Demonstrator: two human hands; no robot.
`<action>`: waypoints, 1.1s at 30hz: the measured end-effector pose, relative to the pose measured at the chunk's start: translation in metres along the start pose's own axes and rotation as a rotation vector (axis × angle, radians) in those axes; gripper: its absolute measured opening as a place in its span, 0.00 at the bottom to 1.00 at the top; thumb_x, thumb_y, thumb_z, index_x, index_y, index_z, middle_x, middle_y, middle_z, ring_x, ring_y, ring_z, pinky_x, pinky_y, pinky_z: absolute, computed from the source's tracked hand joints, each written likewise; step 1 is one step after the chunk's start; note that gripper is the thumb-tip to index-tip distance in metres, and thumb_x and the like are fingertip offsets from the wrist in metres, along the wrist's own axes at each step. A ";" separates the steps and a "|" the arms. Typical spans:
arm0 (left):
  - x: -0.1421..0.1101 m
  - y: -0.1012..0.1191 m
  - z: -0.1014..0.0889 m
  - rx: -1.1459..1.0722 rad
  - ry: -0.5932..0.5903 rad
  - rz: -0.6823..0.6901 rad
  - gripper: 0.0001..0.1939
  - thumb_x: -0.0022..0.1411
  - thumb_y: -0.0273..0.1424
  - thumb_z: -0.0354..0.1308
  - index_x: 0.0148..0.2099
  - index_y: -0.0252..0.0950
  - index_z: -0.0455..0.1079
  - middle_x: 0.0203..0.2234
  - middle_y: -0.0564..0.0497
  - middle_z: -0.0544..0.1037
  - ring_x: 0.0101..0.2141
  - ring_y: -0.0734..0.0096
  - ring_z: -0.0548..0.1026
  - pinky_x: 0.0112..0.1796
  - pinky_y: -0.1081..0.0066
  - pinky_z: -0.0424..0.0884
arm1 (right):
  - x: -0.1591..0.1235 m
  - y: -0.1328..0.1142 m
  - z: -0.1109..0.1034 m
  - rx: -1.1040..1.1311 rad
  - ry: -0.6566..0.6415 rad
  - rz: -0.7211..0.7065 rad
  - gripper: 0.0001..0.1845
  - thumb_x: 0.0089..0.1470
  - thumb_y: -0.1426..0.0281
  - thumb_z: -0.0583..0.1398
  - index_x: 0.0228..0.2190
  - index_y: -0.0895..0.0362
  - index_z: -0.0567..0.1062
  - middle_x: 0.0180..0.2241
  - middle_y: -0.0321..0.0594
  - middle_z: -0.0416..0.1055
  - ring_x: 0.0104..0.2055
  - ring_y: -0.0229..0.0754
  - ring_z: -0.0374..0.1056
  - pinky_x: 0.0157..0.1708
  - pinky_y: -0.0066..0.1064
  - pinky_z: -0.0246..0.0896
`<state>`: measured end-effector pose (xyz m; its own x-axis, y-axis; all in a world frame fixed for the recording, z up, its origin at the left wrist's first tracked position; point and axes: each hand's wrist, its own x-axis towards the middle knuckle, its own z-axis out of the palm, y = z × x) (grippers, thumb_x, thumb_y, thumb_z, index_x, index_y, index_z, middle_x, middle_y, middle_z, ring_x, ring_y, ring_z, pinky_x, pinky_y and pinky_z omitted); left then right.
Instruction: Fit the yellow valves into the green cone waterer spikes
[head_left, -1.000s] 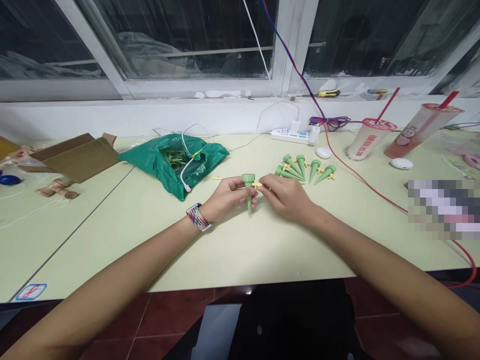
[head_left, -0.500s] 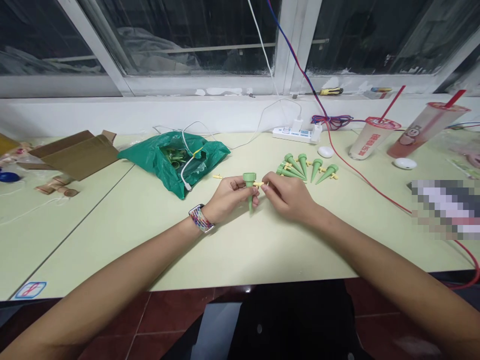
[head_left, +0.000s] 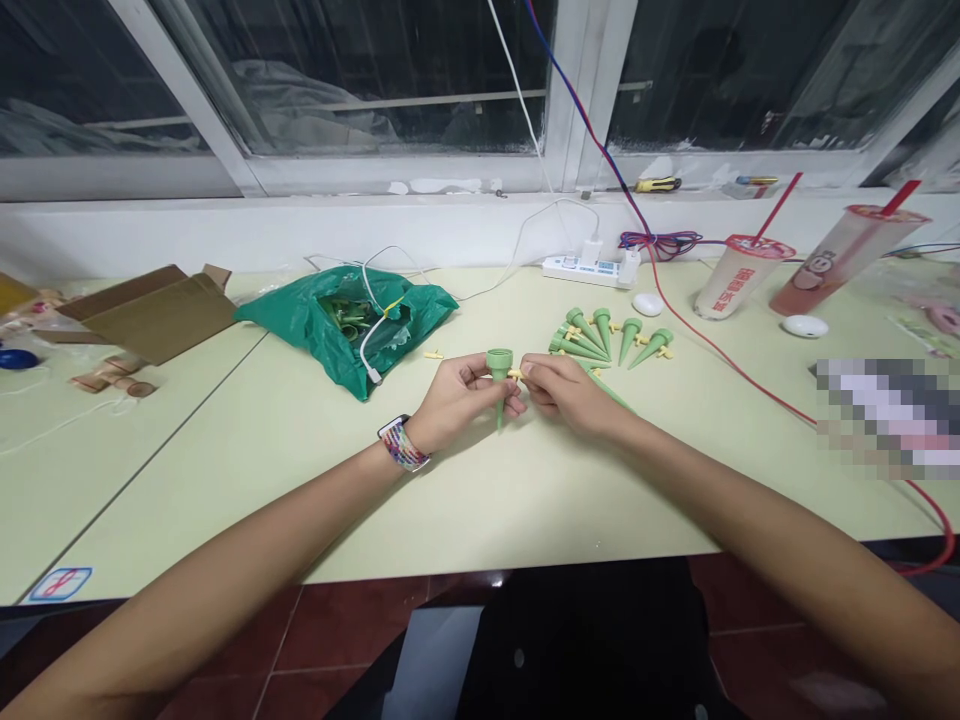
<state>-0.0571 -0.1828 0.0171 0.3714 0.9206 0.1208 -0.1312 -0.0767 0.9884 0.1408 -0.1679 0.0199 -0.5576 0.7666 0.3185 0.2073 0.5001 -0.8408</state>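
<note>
Upright in my left hand [head_left: 465,398] is a green plant watering spike [head_left: 499,362], its wide cap up and its point down. My right hand [head_left: 559,388] pinches a small yellow valve [head_left: 515,374] that sticks out from the spike's side; my fingers cover most of it. Beyond my right hand, several green spikes with yellow valves [head_left: 630,338] lie fanned out on the table. A loose yellow valve [head_left: 433,355] rests left of the held spike. An open green plastic bag [head_left: 300,325] with more green parts inside lies behind my left hand.
Two drink cups with straws, a pale one [head_left: 739,280] and a taller pinkish one [head_left: 840,255], stand at the back right. A power strip [head_left: 581,269] sits by the wall. A red cable [head_left: 727,355] crosses the right side. Cardboard [head_left: 161,315] and a wooden toy [head_left: 112,378] lie left.
My right hand has turned around the yellow valve, its fingers now more curled and covering more of it. The spike stays in my left hand. The view has shifted slightly.
</note>
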 end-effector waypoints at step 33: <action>-0.001 0.008 0.009 -0.206 -0.027 -0.117 0.12 0.57 0.32 0.72 0.36 0.28 0.77 0.27 0.48 0.79 0.26 0.72 0.79 0.30 0.72 0.77 | -0.005 0.000 -0.003 -0.189 0.083 -0.104 0.15 0.68 0.66 0.53 0.27 0.54 0.62 0.23 0.33 0.68 0.25 0.37 0.58 0.30 0.31 0.48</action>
<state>-0.0503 -0.1876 0.0259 0.4188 0.9080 0.0121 -0.2699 0.1118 0.9564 0.1462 -0.1706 0.0201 -0.5172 0.7334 0.4411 0.3036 0.6391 -0.7067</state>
